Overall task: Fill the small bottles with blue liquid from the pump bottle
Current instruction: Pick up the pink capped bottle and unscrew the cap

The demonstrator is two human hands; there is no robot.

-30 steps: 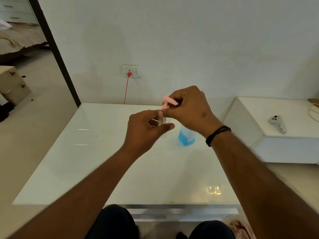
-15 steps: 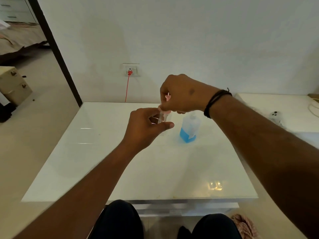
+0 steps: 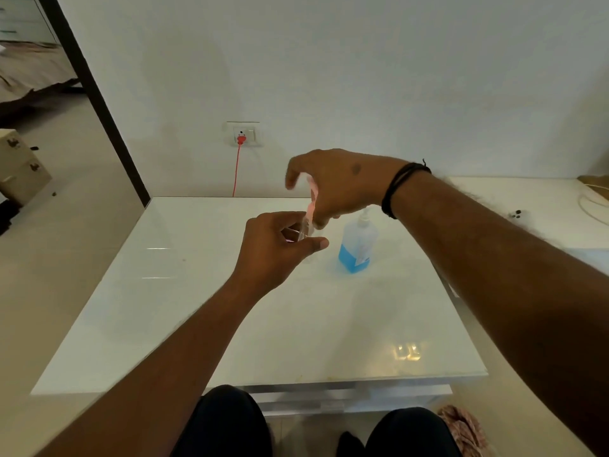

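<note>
Across the middle of the view stretches a white glossy table (image 3: 204, 324), its far edge against a pale wall (image 3: 362, 77). On the right, well apart from the task things, stands a lower white side unit (image 3: 527, 199) with a small dark and grey device (image 3: 516, 215) on it, too blurred to name. Both bare forearms reach forward over the table from the near side. On the table, right of centre, stands the pump bottle (image 3: 357, 245), upright, clear, with blue liquid only in its lower part and a white pump on top; no hand touches it. Just left of it the left hand (image 3: 273, 249) is raised above the table, and its curled fingers and thumb pinch a small clear bottle (image 3: 304, 230). Right above, the right hand (image 3: 336, 186), with a black band (image 3: 400, 186) on the wrist, holds a pink piece (image 3: 311, 202) between thumb and fingers; the lower end of this piece meets the top of the small bottle. On the wall behind, a white socket (image 3: 243, 133) carries a red plug (image 3: 241, 140) with a red cord going down behind the table.
</note>
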